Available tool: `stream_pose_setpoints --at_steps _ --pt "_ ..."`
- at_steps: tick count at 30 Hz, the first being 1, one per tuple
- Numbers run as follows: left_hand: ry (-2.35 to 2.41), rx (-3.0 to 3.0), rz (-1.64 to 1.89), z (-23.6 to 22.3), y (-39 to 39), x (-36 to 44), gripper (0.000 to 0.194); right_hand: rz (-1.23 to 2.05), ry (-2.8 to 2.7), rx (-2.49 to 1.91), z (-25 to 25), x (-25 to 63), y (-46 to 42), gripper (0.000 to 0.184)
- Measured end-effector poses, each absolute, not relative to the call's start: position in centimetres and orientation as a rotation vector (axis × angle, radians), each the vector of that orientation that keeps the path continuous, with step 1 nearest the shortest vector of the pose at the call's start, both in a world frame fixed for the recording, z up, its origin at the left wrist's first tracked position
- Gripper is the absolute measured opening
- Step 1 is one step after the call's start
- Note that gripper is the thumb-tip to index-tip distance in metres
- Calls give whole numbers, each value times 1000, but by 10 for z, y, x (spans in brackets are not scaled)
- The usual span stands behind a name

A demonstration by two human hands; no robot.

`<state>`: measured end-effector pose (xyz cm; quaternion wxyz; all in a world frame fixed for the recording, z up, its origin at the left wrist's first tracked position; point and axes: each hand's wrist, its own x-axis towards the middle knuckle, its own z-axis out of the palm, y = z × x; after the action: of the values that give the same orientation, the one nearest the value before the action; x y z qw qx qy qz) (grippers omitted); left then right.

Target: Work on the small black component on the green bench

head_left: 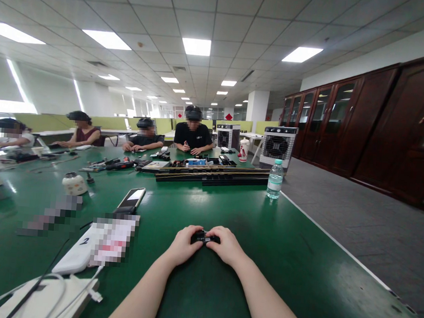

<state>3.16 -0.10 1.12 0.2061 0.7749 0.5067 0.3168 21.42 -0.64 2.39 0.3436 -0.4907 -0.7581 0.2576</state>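
A small black device (204, 237), its exact kind too small to make out, lies between my hands low over the green tabletop (202, 285). My left hand (186, 242) grips its left end, thumb in front and fingers curled behind. Around the right end my right hand (225, 243) is closed in the same way, its thumb close to the left one. A lighter grey strip shows on the device between the thumbs. My fingers hide both of its ends.
To the left are a white power bank (76, 253), a phone (131, 199), cables and a white box (39, 302). A water bottle (275, 179) stands at right beyond my hands. Long black rails (232, 178) and tools lie across the far side, where several people sit.
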Motion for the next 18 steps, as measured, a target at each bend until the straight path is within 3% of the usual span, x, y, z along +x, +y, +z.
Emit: stream_pose_setpoints --at_steps 8,18 --pt "1446 2183 899 12 -2 32 37 850 -1803 -1184 20 219 -1 42" --pt "1516 2127 901 4 4 31 43 829 -1621 -1306 12 219 7 42"
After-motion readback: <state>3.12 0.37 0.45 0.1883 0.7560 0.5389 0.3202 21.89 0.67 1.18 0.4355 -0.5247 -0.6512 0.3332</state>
